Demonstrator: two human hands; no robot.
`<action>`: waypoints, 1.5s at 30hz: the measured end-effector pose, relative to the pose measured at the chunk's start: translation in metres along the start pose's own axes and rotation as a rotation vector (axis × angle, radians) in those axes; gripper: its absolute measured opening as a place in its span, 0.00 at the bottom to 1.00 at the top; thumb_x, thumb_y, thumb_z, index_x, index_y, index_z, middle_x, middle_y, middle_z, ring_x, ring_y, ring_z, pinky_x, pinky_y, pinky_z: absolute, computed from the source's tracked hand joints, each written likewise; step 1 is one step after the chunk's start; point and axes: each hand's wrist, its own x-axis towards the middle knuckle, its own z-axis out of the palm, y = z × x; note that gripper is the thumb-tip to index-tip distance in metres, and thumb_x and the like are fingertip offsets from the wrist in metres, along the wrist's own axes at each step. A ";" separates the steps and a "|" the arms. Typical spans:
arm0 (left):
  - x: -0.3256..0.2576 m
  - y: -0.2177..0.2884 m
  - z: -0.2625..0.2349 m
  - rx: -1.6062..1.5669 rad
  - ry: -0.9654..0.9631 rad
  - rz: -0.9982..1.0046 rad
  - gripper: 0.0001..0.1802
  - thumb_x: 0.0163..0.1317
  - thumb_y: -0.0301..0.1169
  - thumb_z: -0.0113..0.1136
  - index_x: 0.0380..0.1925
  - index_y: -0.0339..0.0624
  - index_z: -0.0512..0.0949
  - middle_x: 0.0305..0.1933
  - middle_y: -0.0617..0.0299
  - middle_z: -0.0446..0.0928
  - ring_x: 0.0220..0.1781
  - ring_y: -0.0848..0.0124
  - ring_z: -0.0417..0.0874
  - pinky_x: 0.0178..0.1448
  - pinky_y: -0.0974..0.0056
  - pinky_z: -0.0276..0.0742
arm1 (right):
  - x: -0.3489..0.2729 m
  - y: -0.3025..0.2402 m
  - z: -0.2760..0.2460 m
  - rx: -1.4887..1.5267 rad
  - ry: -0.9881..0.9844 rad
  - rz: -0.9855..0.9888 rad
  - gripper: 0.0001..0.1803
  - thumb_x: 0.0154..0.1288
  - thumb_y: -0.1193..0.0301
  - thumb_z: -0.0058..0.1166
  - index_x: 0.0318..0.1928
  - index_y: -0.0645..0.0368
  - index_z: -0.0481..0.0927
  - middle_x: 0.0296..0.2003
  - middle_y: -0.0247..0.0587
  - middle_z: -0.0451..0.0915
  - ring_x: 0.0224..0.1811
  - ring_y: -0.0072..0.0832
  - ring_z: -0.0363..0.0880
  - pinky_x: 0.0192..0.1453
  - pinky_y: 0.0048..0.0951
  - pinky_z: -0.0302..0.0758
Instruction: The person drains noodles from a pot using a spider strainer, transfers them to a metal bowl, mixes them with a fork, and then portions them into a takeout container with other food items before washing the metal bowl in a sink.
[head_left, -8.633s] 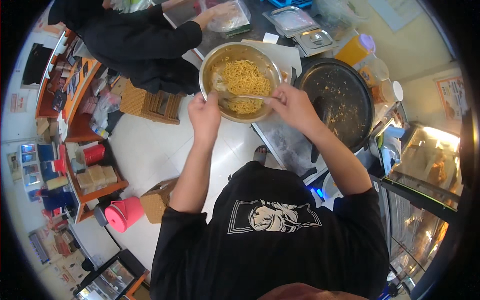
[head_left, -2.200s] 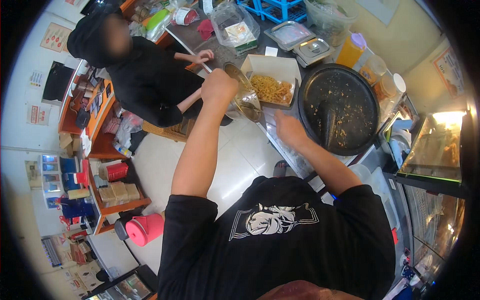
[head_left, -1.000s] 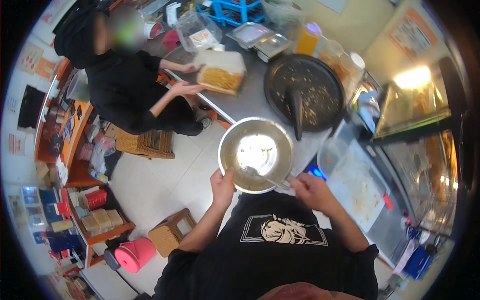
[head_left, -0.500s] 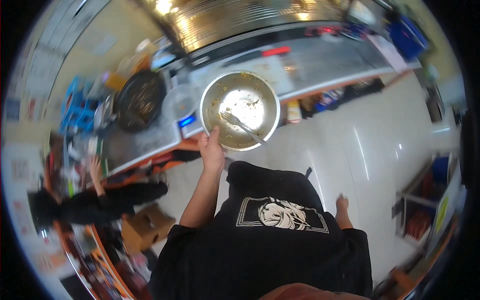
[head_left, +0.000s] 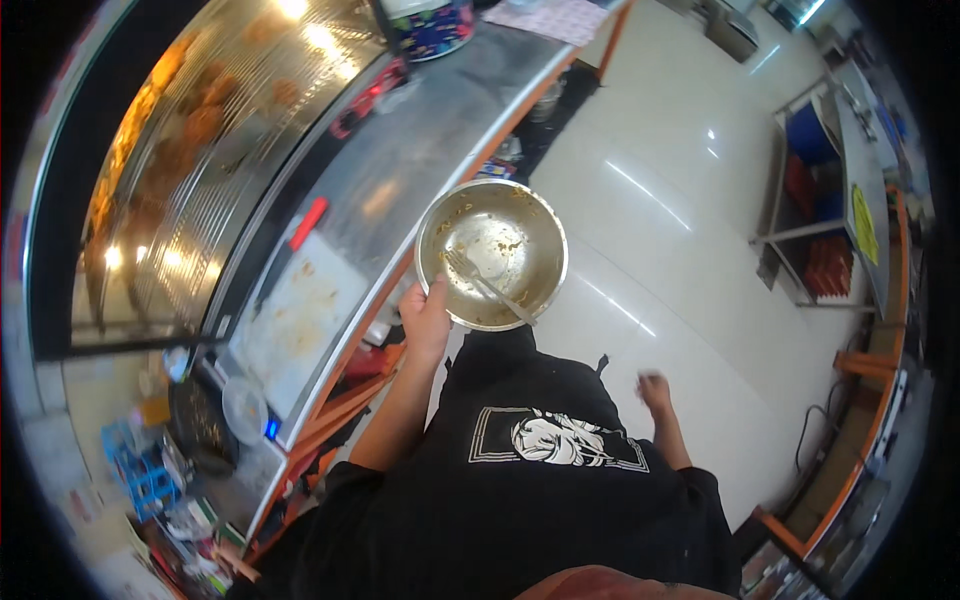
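Note:
A round steel mixing bowl [head_left: 541, 235] is held out in front of me, its inside smeared with brown and yellow food bits. My left hand [head_left: 427, 325] grips its near left rim, thumb on top and fingers hidden underneath. Inside the bowl lies a metal fork [head_left: 490, 287], tines toward the left wall and handle resting over the near right rim. At my right side hangs my right hand [head_left: 654, 390], away from everything; its fingers are smeared by motion.
Left of me runs a metal counter [head_left: 420, 120] carrying a white cutting board [head_left: 300, 320], a red-handled knife [head_left: 309, 222], a dark pan [head_left: 200, 415] and a glass-fronted lit cabinet [head_left: 220, 130]. Another person's hand [head_left: 235, 560] is at lower left. A metal rack [head_left: 850, 160] stands at right.
My view has turned to the right, so the counter and lit cabinet now lie on my left. The bowl and fork stay in my left hand; my right hand has swung slightly.

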 end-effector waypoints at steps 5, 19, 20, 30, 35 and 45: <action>0.088 -0.004 0.115 0.153 -0.268 0.098 0.13 0.73 0.32 0.55 0.36 0.31 0.82 0.30 0.66 0.82 0.32 0.81 0.77 0.36 0.71 0.72 | 0.022 -0.322 -0.079 -0.026 0.370 -0.673 0.14 0.71 0.63 0.57 0.41 0.63 0.82 0.33 0.51 0.84 0.37 0.42 0.84 0.43 0.38 0.78; 0.263 0.080 0.467 0.437 -0.679 0.070 0.13 0.71 0.31 0.57 0.33 0.32 0.82 0.26 0.67 0.80 0.28 0.83 0.73 0.33 0.69 0.69 | 0.137 -0.526 -0.258 -0.553 0.739 -0.718 0.09 0.58 0.67 0.63 0.37 0.55 0.82 0.35 0.42 0.76 0.40 0.41 0.76 0.42 0.42 0.75; 0.277 0.072 0.490 0.430 -0.696 0.092 0.13 0.71 0.31 0.57 0.33 0.32 0.82 0.26 0.68 0.79 0.28 0.83 0.73 0.32 0.69 0.69 | 0.163 -0.529 -0.279 -0.550 0.743 -0.717 0.09 0.58 0.67 0.63 0.37 0.55 0.82 0.35 0.42 0.76 0.40 0.41 0.76 0.42 0.42 0.75; 0.385 0.089 0.719 0.438 -0.607 0.162 0.12 0.69 0.30 0.58 0.31 0.32 0.82 0.27 0.66 0.81 0.30 0.81 0.77 0.35 0.68 0.72 | 0.365 -0.594 -0.465 -0.930 0.470 -1.161 0.06 0.58 0.69 0.55 0.33 0.57 0.81 0.37 0.41 0.75 0.45 0.36 0.72 0.47 0.35 0.71; 0.459 0.111 0.800 0.373 -0.643 0.105 0.12 0.67 0.31 0.58 0.31 0.31 0.82 0.28 0.65 0.82 0.29 0.80 0.77 0.35 0.68 0.73 | 0.433 -0.683 -0.567 -1.075 0.520 -1.406 0.06 0.59 0.68 0.55 0.37 0.53 0.78 0.36 0.38 0.75 0.42 0.35 0.75 0.46 0.34 0.70; 0.652 0.163 0.977 0.574 -0.845 0.050 0.12 0.67 0.32 0.59 0.30 0.32 0.82 0.24 0.65 0.79 0.26 0.80 0.77 0.30 0.69 0.71 | 0.635 -0.879 -0.726 -1.350 0.551 -1.676 0.06 0.62 0.69 0.55 0.40 0.47 0.77 0.32 0.31 0.75 0.37 0.29 0.78 0.44 0.31 0.73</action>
